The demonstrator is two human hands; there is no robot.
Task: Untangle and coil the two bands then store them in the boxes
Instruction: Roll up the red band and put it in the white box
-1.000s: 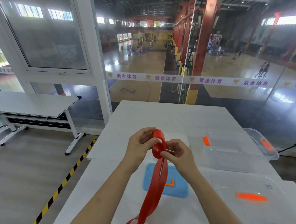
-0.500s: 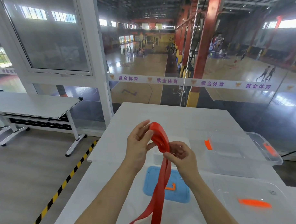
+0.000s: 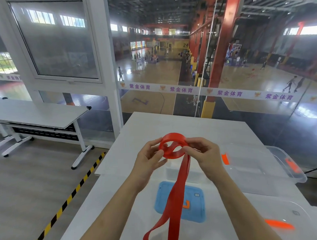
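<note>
One loop of the flat red elastic band (image 3: 172,136) is formed and held in the air, above and beyond the blue rectangular plastic lid (image 3: 197,209). The left hand (image 3: 148,162) pinches the loop's left rim between thumb and fingertips. The right hand (image 3: 204,155) pinches the right rim, just where the free length leaves the coil.

From that point the band's long axis runs down and toward the person, crosses over the blue lid and passes out of the bottom of the view, so most of it is not yet wound. A second strand curls beside it on the near side of the lid. It is probably the same band doubled back, though I cannot be sure.

The next wrap, I judge, turns on the right hand, which is nearer the tail. It would feed the strip up from below the grip and round the loop while the left steadies the coil.

Right of the blue lid stands a clear plastic box with orange latches (image 3: 263,170), well apart from the coil. All rest on the white table (image 3: 172,123).
</note>
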